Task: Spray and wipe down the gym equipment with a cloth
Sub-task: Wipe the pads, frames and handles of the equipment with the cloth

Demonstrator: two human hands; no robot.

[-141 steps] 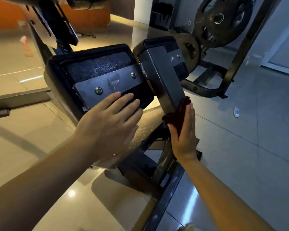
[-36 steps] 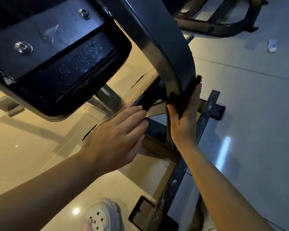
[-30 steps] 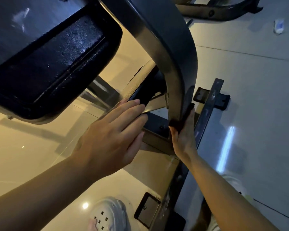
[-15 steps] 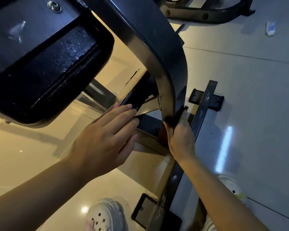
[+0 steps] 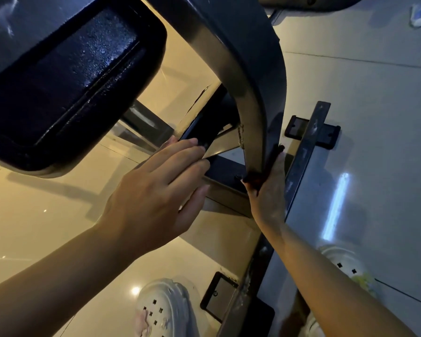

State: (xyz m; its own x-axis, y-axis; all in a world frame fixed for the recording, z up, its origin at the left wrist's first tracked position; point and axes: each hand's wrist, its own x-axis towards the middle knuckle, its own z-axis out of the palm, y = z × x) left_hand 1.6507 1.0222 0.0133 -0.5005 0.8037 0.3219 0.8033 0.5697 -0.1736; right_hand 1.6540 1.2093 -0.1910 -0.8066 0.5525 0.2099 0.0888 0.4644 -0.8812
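The right hand [image 5: 269, 190] pressed a dark red cloth [image 5: 265, 166] against the low end of the curved metal post [image 5: 248, 76] of the gym machine. Its fingers lay mostly straight along the post, with the thumb on the near side, so the cloth was squeezed between the hand and the metal. Only a thin strip of cloth showed.

The left hand [image 5: 156, 193] was flat, with its fingers straight and close together. Its fingertips rested on a dark slanted bar [image 5: 199, 127] of the frame, just beside the post. It held nothing.

A big black pad [image 5: 66, 76] hung above the left hand. Its top looked wet and shiny. Two white shoes [image 5: 164, 310] stood on the shiny tiled floor [image 5: 374, 117] below, one on each side of a long floor bar [image 5: 299, 164].
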